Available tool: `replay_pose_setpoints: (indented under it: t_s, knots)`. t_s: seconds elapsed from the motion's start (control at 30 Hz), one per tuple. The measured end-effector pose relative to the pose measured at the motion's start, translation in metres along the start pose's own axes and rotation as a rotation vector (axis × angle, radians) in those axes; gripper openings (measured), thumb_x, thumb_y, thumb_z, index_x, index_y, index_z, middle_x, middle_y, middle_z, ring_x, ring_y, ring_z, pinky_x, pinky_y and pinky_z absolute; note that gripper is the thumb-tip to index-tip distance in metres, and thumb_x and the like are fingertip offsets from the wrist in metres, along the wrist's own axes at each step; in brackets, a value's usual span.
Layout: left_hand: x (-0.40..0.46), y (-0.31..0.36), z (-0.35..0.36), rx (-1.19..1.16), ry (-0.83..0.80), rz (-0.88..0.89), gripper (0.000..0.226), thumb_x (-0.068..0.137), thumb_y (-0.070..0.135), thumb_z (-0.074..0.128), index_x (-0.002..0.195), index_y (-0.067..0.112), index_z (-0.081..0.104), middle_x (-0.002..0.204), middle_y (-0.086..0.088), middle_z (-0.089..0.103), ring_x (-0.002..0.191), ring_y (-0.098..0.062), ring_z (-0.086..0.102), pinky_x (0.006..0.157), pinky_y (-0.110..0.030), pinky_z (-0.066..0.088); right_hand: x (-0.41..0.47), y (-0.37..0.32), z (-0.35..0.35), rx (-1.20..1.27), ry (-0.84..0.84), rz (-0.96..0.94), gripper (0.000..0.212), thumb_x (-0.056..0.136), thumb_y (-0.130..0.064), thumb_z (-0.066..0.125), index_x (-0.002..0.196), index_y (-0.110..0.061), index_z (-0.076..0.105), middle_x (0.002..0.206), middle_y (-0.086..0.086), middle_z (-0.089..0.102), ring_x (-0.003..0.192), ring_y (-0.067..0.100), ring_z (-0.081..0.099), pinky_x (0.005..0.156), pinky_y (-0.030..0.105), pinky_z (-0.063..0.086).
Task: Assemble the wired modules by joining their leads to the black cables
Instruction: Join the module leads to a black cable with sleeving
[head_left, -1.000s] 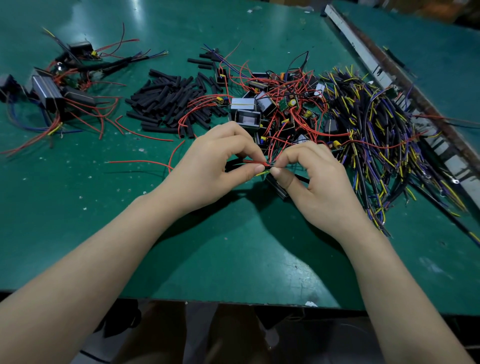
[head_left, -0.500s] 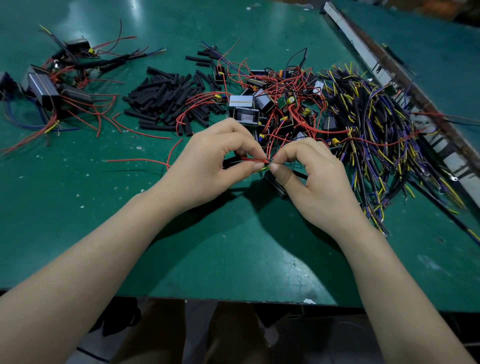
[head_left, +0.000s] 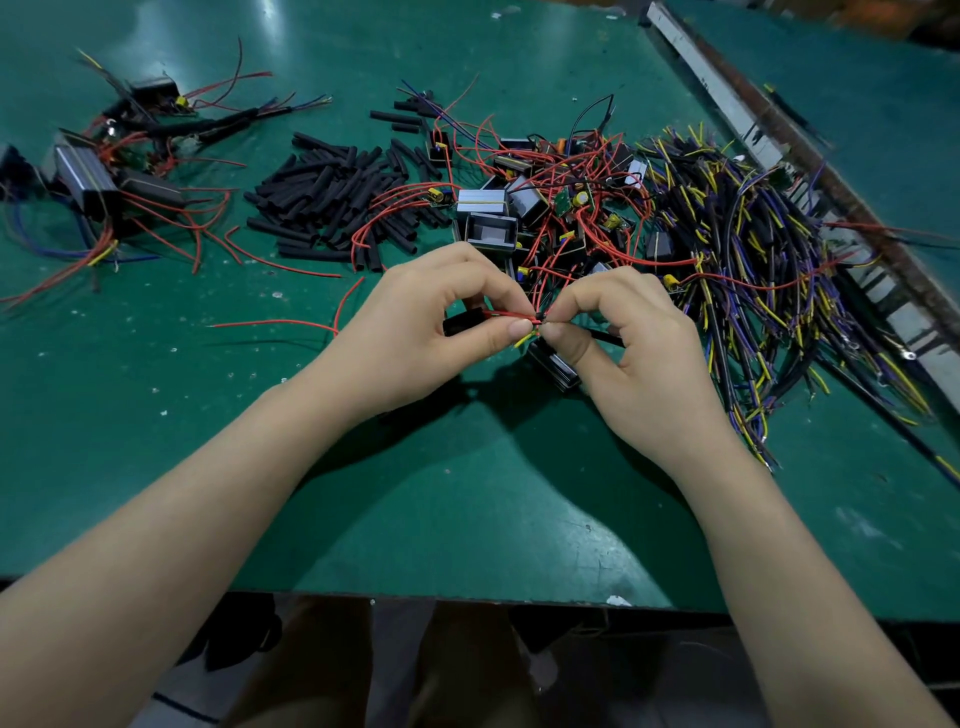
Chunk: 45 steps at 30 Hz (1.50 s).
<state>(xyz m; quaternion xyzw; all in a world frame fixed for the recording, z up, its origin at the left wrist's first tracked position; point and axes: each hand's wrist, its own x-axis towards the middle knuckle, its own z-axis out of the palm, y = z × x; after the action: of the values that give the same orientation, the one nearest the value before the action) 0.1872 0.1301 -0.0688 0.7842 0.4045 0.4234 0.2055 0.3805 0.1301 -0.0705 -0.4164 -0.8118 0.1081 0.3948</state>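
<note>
At the centre of the frame the left hand (head_left: 415, 338) pinches a red lead (head_left: 506, 313) between thumb and forefinger, and the right hand (head_left: 639, 353) pinches the end of a black cable (head_left: 602, 336), the two tips meeting between the fingertips. A black module (head_left: 553, 366) lies on the green counter (head_left: 467, 493) just under the right thumb. More modules (head_left: 524, 208) are heaped at upper centre, black cables (head_left: 753, 270) at right and black sleeves (head_left: 332, 202) left of centre.

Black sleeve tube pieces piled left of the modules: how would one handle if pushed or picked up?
The black tube pieces are short, round cylinders, so one probably rolls if nudged sideways. They look small and hollow, likely very light. Lying loose and crisscrossed on the green mat, pushing one would probably scatter its neighbours.
</note>
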Motion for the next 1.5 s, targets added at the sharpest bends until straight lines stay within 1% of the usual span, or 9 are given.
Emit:
replay_pose_setpoints:
  t_s: [0.23,0.37,0.47,0.73,0.87,1.17,1.27,1.37,1.5]
  knots:
    - [-0.0002,0.0004,-0.0003,0.045,0.015,-0.023,0.010,0.084,0.020,0.068,0.090,0.012,0.071,0.088,0.001,0.061,0.081,-0.008,0.056,0.079,-0.021,0.045,-0.0013,0.0009,0.0022,-0.020,-0.011,-0.004,0.008,0.089,-0.014,0.064,0.089,-0.006,0.065,0.092,-0.009,0.053,0.090,0.016,0.047,0.084,0.024,0.036]
    - [-0.0009,0.0013,0.0007,0.073,0.027,-0.021,0.007,0.082,0.014,0.072,0.088,0.011,0.072,0.085,-0.004,0.062,0.077,-0.009,0.056,0.075,-0.019,0.045,-0.0020,0.0010,0.0020,-0.097,-0.043,-0.037,0.010,0.090,-0.018,0.063,0.089,-0.008,0.064,0.093,-0.008,0.054,0.091,0.022,0.050,0.081,0.044,0.042]
    - [-0.0012,0.0013,0.0004,0.076,0.036,-0.021,0.007,0.081,0.014,0.073,0.087,0.011,0.072,0.083,-0.004,0.062,0.075,-0.008,0.055,0.073,-0.017,0.044,-0.0017,0.0001,0.0023,-0.118,-0.040,-0.060,0.010,0.090,-0.018,0.062,0.089,-0.008,0.064,0.093,-0.009,0.054,0.091,0.025,0.051,0.079,0.049,0.043]
    - [-0.0012,0.0025,0.0025,0.108,0.075,-0.040,0.007,0.084,0.017,0.070,0.086,0.010,0.071,0.083,-0.001,0.062,0.077,-0.011,0.057,0.075,-0.023,0.045,-0.0018,-0.0006,0.0037,-0.118,-0.003,-0.049,0.009,0.090,-0.017,0.062,0.089,-0.008,0.065,0.090,-0.009,0.054,0.088,0.016,0.047,0.078,0.044,0.042]
    - [-0.0011,0.0034,0.0046,0.124,0.080,-0.062,0.007,0.084,0.019,0.069,0.086,0.012,0.069,0.084,0.003,0.061,0.079,-0.007,0.055,0.076,-0.018,0.042,-0.0016,-0.0003,0.0037,-0.114,0.011,-0.038,0.009,0.090,-0.017,0.062,0.090,-0.008,0.065,0.091,-0.011,0.053,0.087,0.014,0.046,0.077,0.044,0.042]
    - [-0.0001,0.0039,0.0018,0.103,0.049,-0.084,0.005,0.083,0.017,0.071,0.085,0.012,0.071,0.084,0.001,0.062,0.079,-0.007,0.055,0.076,-0.016,0.041,-0.0022,0.0006,0.0051,-0.107,0.007,-0.057,0.010,0.090,-0.017,0.061,0.088,-0.008,0.064,0.090,-0.007,0.056,0.086,0.021,0.051,0.077,0.048,0.043]
    - [-0.0004,0.0035,0.0006,0.113,0.034,-0.064,0.005,0.083,0.016,0.071,0.086,0.012,0.072,0.084,-0.002,0.063,0.078,-0.006,0.054,0.076,-0.014,0.040,-0.0026,0.0009,0.0050,-0.126,0.000,-0.071,0.010,0.090,-0.018,0.061,0.088,-0.008,0.064,0.090,-0.005,0.059,0.087,0.023,0.053,0.078,0.044,0.040]
    - [-0.0011,0.0032,0.0005,0.121,0.021,-0.048,0.005,0.082,0.012,0.072,0.086,0.011,0.072,0.085,-0.004,0.061,0.076,-0.004,0.051,0.073,-0.007,0.035,-0.0027,0.0011,0.0052,-0.168,-0.013,-0.082,0.009,0.089,-0.017,0.062,0.088,-0.009,0.065,0.091,-0.004,0.062,0.088,0.022,0.053,0.076,0.037,0.034]
    - [-0.0012,0.0025,0.0010,0.124,0.021,-0.045,0.006,0.081,0.011,0.072,0.087,0.011,0.073,0.085,-0.005,0.061,0.076,-0.004,0.050,0.072,-0.005,0.032,-0.0031,0.0013,0.0058,-0.196,-0.014,-0.087,0.007,0.088,-0.016,0.063,0.088,-0.009,0.064,0.087,-0.008,0.060,0.084,0.020,0.052,0.074,0.035,0.031]
